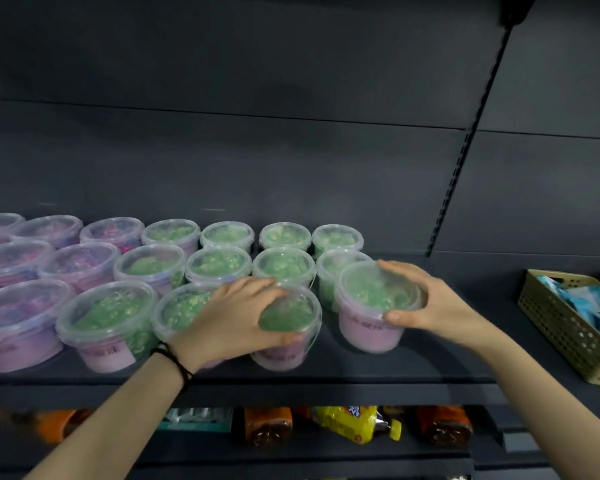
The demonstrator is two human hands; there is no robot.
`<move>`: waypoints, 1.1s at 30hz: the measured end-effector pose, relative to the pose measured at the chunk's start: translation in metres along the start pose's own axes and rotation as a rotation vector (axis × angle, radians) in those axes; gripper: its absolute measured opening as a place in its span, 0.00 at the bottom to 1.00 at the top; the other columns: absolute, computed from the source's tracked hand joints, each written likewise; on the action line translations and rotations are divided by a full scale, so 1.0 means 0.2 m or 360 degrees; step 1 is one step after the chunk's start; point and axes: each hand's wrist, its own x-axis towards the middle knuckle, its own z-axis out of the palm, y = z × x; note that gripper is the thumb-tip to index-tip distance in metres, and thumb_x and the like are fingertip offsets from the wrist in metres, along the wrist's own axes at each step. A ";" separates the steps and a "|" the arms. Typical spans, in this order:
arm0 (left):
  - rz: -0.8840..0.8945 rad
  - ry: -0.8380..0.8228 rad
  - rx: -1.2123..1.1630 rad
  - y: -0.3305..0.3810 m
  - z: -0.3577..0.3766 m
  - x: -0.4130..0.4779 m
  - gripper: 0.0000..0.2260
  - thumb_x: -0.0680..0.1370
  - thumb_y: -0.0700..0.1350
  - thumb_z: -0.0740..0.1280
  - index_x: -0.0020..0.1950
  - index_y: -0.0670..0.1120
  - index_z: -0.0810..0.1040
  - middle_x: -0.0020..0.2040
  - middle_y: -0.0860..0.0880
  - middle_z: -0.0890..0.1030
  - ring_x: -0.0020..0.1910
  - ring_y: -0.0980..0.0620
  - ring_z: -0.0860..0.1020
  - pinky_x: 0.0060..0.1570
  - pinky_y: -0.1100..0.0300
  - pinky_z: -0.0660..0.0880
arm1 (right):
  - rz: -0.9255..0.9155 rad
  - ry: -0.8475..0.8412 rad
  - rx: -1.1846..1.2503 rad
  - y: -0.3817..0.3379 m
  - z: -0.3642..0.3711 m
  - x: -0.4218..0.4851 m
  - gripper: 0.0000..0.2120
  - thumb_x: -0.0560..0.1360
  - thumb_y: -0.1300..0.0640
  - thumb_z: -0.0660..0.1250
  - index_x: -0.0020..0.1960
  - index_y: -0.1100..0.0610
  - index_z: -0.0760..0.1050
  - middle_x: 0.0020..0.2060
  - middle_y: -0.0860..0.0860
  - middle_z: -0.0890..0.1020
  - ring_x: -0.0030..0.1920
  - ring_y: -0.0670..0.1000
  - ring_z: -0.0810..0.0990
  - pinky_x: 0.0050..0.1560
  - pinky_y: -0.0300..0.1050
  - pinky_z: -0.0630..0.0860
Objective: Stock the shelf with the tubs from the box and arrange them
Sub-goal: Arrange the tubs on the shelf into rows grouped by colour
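Observation:
Several clear-lidded tubs stand in rows on a dark shelf (361,379), green-filled ones at the centre and pink-filled ones (18,317) at the left. My left hand (236,317) grips a green tub (291,327) in the front row, fingers over its lid and thumb at its front. My right hand (426,299) holds the rightmost green tub (371,306) by its rim, fingers across the lid's back and thumb on the front edge. Both tubs stand upright on the shelf. The box is not in view.
A tan perforated basket (565,341) with blue packets stands at the shelf's right end. Bare shelf lies between it and the tubs. Below, a lower shelf holds orange jars (267,424) and a yellow packet (350,422). A slotted upright (465,147) runs up the dark back wall.

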 end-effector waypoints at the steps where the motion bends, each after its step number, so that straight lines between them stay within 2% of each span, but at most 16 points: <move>1: -0.0007 -0.0015 0.0004 0.00 0.01 0.00 0.39 0.65 0.78 0.50 0.73 0.63 0.57 0.76 0.59 0.54 0.75 0.57 0.50 0.73 0.52 0.48 | 0.0020 -0.0046 -0.0027 0.02 0.01 -0.01 0.45 0.52 0.36 0.77 0.68 0.42 0.70 0.68 0.39 0.67 0.65 0.33 0.67 0.63 0.30 0.66; 4: -0.0020 -0.0018 -0.0011 0.00 0.00 0.00 0.39 0.65 0.78 0.50 0.73 0.63 0.57 0.76 0.60 0.53 0.74 0.57 0.51 0.73 0.53 0.48 | 0.0057 -0.0119 -0.0026 0.06 0.05 -0.03 0.43 0.53 0.37 0.76 0.67 0.43 0.70 0.67 0.36 0.66 0.63 0.26 0.64 0.61 0.25 0.65; 8: -0.0014 -0.0036 -0.0013 0.00 0.00 -0.01 0.40 0.64 0.78 0.49 0.73 0.63 0.57 0.76 0.60 0.53 0.74 0.57 0.51 0.72 0.53 0.48 | 0.0070 -0.0106 0.0038 0.11 0.13 -0.02 0.38 0.54 0.38 0.76 0.64 0.38 0.70 0.65 0.37 0.65 0.62 0.27 0.65 0.58 0.22 0.64; 13: 0.0000 -0.0029 -0.0072 -0.01 0.00 -0.01 0.41 0.63 0.80 0.48 0.73 0.64 0.57 0.76 0.60 0.53 0.74 0.58 0.51 0.72 0.53 0.48 | 0.0005 -0.0073 -0.0100 0.15 0.17 -0.03 0.39 0.56 0.26 0.71 0.64 0.36 0.67 0.64 0.37 0.64 0.65 0.33 0.64 0.66 0.32 0.62; 17: 0.0016 -0.0062 -0.0109 0.00 -0.02 0.01 0.39 0.65 0.78 0.51 0.71 0.61 0.61 0.74 0.60 0.57 0.72 0.60 0.52 0.71 0.55 0.51 | -0.0044 -0.0067 -0.0363 0.15 0.15 -0.03 0.40 0.57 0.23 0.66 0.66 0.35 0.65 0.65 0.35 0.64 0.68 0.42 0.61 0.68 0.40 0.59; 19: 0.0012 -0.0050 -0.0156 0.02 -0.03 0.04 0.34 0.67 0.76 0.52 0.68 0.59 0.64 0.72 0.59 0.59 0.71 0.59 0.53 0.69 0.57 0.53 | -0.0064 -0.0113 -0.0476 0.12 0.13 -0.02 0.40 0.58 0.25 0.65 0.68 0.38 0.66 0.67 0.37 0.64 0.69 0.43 0.56 0.68 0.41 0.56; 21: 0.0023 -0.0056 -0.0176 0.05 -0.03 0.09 0.34 0.68 0.75 0.53 0.68 0.58 0.63 0.73 0.57 0.58 0.73 0.57 0.52 0.70 0.55 0.54 | -0.0070 -0.0077 -0.0428 0.08 0.09 0.02 0.32 0.64 0.28 0.65 0.65 0.37 0.69 0.67 0.39 0.65 0.70 0.43 0.56 0.68 0.42 0.54; 23: 0.0036 -0.0111 -0.0156 0.08 -0.02 0.14 0.36 0.68 0.75 0.53 0.72 0.61 0.57 0.77 0.56 0.51 0.76 0.55 0.48 0.73 0.51 0.50 | -0.0079 0.0097 -0.0312 0.06 0.07 0.11 0.22 0.70 0.32 0.64 0.62 0.38 0.71 0.65 0.39 0.69 0.69 0.45 0.60 0.69 0.43 0.56; 25: 0.0045 -0.0164 -0.0103 0.11 -0.01 0.19 0.37 0.68 0.75 0.53 0.74 0.64 0.50 0.78 0.55 0.47 0.77 0.53 0.45 0.74 0.49 0.47 | -0.0062 0.0212 -0.0301 0.06 0.05 0.24 0.17 0.75 0.41 0.65 0.63 0.42 0.74 0.64 0.41 0.71 0.69 0.47 0.62 0.68 0.43 0.59; 28: 0.0104 -0.0212 -0.0039 0.14 0.00 0.27 0.35 0.69 0.75 0.52 0.74 0.68 0.47 0.78 0.56 0.43 0.77 0.51 0.41 0.73 0.47 0.42 | 0.0010 0.0145 -0.0439 0.08 0.03 0.45 0.18 0.76 0.49 0.67 0.65 0.48 0.73 0.66 0.46 0.71 0.69 0.51 0.65 0.67 0.44 0.61; 33: 0.0105 -0.0299 -0.0050 0.15 -0.01 0.42 0.33 0.70 0.75 0.52 0.73 0.70 0.49 0.78 0.58 0.42 0.77 0.46 0.40 0.72 0.41 0.38 | 0.0176 0.0085 -0.0487 0.07 0.03 0.74 0.20 0.77 0.51 0.65 0.68 0.53 0.72 0.68 0.53 0.69 0.70 0.53 0.66 0.64 0.41 0.61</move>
